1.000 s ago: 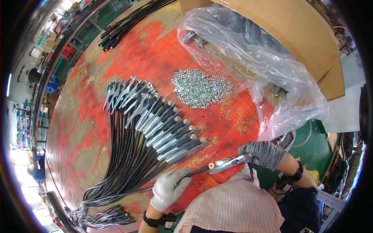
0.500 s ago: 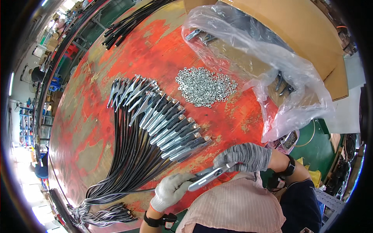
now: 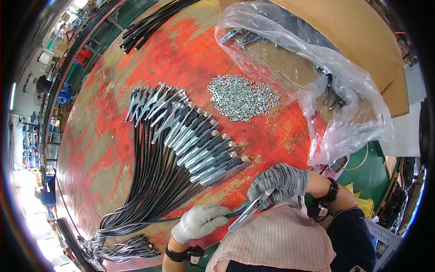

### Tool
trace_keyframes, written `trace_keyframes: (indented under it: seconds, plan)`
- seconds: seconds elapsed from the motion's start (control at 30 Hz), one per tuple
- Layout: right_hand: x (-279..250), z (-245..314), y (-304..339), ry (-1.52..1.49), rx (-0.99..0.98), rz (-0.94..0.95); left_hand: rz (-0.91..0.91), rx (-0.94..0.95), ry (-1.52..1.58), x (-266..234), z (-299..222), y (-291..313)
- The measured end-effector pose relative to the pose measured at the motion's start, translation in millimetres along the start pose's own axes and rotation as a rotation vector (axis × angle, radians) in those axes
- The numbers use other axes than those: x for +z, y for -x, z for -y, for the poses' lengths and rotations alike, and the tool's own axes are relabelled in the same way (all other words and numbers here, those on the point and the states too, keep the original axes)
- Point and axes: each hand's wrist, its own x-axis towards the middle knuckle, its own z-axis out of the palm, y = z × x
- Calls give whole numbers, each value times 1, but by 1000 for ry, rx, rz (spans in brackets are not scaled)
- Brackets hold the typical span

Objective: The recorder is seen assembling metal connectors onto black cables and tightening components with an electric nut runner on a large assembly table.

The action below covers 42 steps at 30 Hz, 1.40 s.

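Observation:
My right hand (image 3: 279, 182), in a grey knit glove, grips a metal clamp (image 3: 247, 213) with a black handle, close to my chest. My left hand (image 3: 200, 222), in a white glove, holds the black cable (image 3: 136, 223) that runs into the clamp. A row of several finished clamps (image 3: 199, 140) with black cables lies fanned out on the red round table (image 3: 113, 149), just beyond my hands. A heap of small silver nuts (image 3: 242, 96) sits further back on the table.
A clear plastic bag (image 3: 317, 68) with more clamps lies on a cardboard box (image 3: 362, 41) at the back right. A bundle of loose black cables (image 3: 154, 22) rests at the table's far edge. Cable ends (image 3: 118, 249) gather at the near left rim.
My right hand has drawn the clamp in from the right toward my chest and tilted it. My left hand has stayed on the cable at the clamp's end.

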Motion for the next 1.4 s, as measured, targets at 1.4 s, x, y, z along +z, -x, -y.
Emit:
trace_keyframes:
  seconds: [1.4]
  plan:
    - [33, -7, -22, 12, 82, 39, -343, 175, -487, 15, -31, -4]
